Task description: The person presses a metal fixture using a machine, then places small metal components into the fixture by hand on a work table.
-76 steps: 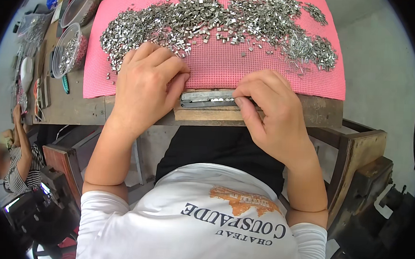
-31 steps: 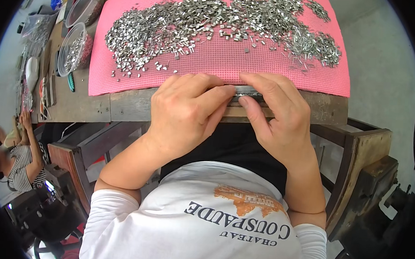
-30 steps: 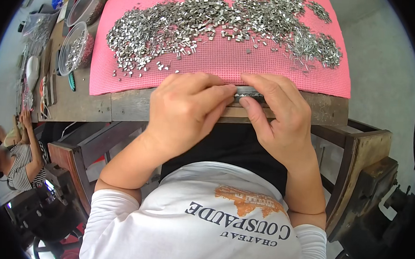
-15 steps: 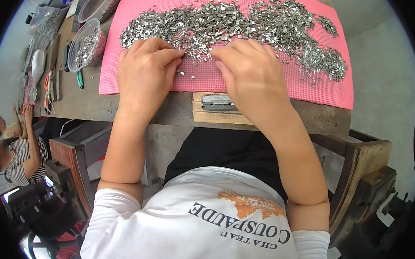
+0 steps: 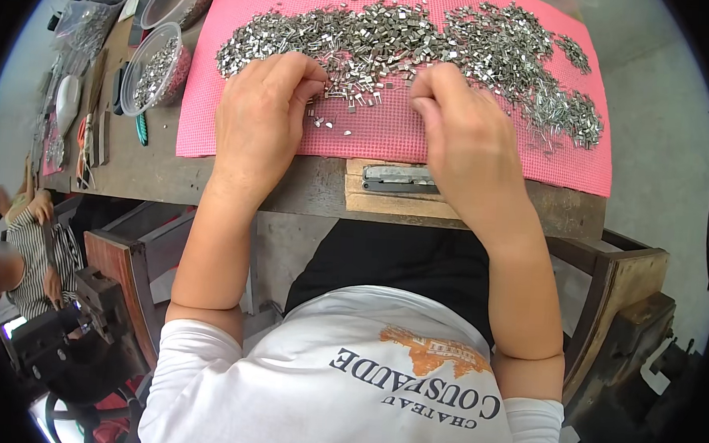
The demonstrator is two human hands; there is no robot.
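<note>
Over the near part of a pink textured mat [image 5: 342, 145] my two hands are apart. My left hand [image 5: 257, 120] is closed, thumb and forefinger pinched at the near edge of a long pile of small silvery metal pieces [image 5: 380, 30]. To its right, my right hand [image 5: 475, 144] is also closed, its thumb against the bent forefinger. What either pinch holds, if anything, is too small or hidden. Several pieces with thin legs [image 5: 365, 98] lie between the hands. A few loose bits [image 5: 327, 125] are scattered beside my left fingers.
A metal tool [image 5: 397, 178] lies on a wooden block [image 5: 363, 201] at the table's front edge. On the left stand two clear plastic tubs [image 5: 158, 71] of metal pieces and a plastic bag [image 5: 88, 27]. A person in a striped top [image 5: 36, 253] is at the far left.
My right hand has moved right, away from my left hand, widening the gap between them. My left hand has shifted slightly right. The whole view has shifted a little.
</note>
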